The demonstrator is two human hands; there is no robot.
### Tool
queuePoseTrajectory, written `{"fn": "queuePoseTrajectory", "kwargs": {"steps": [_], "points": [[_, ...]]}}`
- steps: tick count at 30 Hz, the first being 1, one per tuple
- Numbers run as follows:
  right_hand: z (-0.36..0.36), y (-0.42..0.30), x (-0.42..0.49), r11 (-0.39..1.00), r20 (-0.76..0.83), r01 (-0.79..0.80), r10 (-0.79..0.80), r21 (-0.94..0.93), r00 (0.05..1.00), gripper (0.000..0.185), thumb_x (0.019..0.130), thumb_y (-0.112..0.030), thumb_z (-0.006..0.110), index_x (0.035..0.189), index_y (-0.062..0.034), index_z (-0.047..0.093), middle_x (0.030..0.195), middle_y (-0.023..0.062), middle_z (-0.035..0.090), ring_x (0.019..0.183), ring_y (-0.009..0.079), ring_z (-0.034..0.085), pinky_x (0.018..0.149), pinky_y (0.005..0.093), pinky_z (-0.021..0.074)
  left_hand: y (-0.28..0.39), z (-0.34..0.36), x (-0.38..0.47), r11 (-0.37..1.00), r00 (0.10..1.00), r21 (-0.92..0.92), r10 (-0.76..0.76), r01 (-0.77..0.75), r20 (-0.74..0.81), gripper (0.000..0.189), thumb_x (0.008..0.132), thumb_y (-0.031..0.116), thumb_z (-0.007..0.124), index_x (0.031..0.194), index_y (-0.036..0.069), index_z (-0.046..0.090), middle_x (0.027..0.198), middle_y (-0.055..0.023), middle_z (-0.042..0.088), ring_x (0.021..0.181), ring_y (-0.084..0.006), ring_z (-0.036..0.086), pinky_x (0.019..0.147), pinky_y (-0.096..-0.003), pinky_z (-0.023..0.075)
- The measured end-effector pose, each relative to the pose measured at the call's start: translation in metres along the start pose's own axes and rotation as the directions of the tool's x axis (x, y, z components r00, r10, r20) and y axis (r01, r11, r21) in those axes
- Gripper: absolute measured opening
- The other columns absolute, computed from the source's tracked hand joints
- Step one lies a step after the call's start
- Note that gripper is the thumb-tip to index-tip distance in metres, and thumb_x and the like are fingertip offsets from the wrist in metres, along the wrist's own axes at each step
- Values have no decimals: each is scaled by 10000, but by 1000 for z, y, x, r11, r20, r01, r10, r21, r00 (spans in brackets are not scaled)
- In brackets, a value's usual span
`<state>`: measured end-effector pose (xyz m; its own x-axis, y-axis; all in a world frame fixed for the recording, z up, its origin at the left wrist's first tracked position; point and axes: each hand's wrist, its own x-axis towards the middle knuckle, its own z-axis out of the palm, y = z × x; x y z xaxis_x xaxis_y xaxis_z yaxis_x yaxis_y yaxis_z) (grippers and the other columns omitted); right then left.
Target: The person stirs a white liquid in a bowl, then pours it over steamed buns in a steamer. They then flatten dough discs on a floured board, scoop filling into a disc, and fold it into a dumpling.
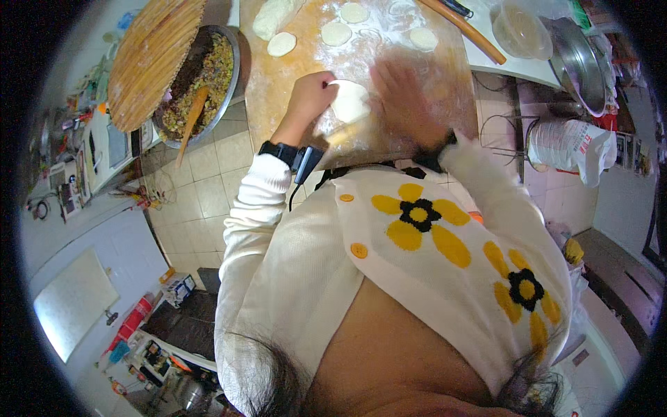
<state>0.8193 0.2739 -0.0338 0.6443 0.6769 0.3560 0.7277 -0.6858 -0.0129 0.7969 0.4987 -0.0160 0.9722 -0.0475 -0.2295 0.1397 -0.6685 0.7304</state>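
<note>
My left hand [316, 96] pinches the left edge of a flattened dough round [349, 100] over the floured wooden board [281, 99]. My right hand [404, 99] is blurred and lies just right of that round, its fingers stretched out over the board; whether it touches anything cannot be made out. A short wooden rolling pin [348, 134], partly blurred, lies just below the round. Farther up are several small dough discs [336, 34] and a larger lump of dough [272, 20] at the upper left. White flour covers much of the board.
Left of the board, a metal bowl [233, 78] holds chopped filling and a wooden spoon [194, 114], partly under a round slatted lid [156, 57]. At the upper right are a long wooden rod [469, 34], a clear plastic tub [521, 31] and a metal basin [583, 68]. A white plastic bag [570, 146] hangs below.
</note>
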Motion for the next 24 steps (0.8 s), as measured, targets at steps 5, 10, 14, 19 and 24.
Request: {"fn": "queuePoseTrajectory", "kwargs": {"steps": [5,10,14,19,24], "points": [[-3,-1,2,999,-77,9,-6,38,997,557,851,-390,556,1202,41,518,1256,218,516,1200,355,453,971,496,357,-15,-3,-5,920,957,-339,-103,195,271,157,836,146,668,869,0,621,682,0,581,618,-68,558,517,-254,475],[3,6,59,988,-203,-95,119,122,972,562,904,-352,514,1306,32,428,1355,219,436,1260,379,399,1033,495,313,-7,8,10,974,978,106,205,-202,-25,248,807,302,638,896,71,653,759,-154,629,664,-288,614,625,-353,481],[-18,-11,-10,999,41,-20,19,28,999,560,889,-369,531,1275,31,460,1325,213,465,1237,372,417,1031,491,313,-14,-2,-3,999,995,31,37,-34,-89,175,807,192,640,845,21,644,683,-93,618,626,-155,608,587,-307,482],[-3,-2,32,995,-120,-47,58,93,991,566,878,-408,537,1253,13,492,1313,199,479,1242,343,426,1033,502,307,-9,-4,0,993,987,0,118,-119,109,198,799,201,644,888,24,639,685,-101,618,625,-171,604,596,-315,483],[-6,-5,37,1000,-139,-24,23,-4,990,584,880,-423,534,1277,3,480,1305,190,489,1236,333,437,1023,508,319,0,-1,2,979,993,170,113,-115,19,222,764,259,638,880,70,657,787,-161,646,741,-331,624,667,-378,493]]}}
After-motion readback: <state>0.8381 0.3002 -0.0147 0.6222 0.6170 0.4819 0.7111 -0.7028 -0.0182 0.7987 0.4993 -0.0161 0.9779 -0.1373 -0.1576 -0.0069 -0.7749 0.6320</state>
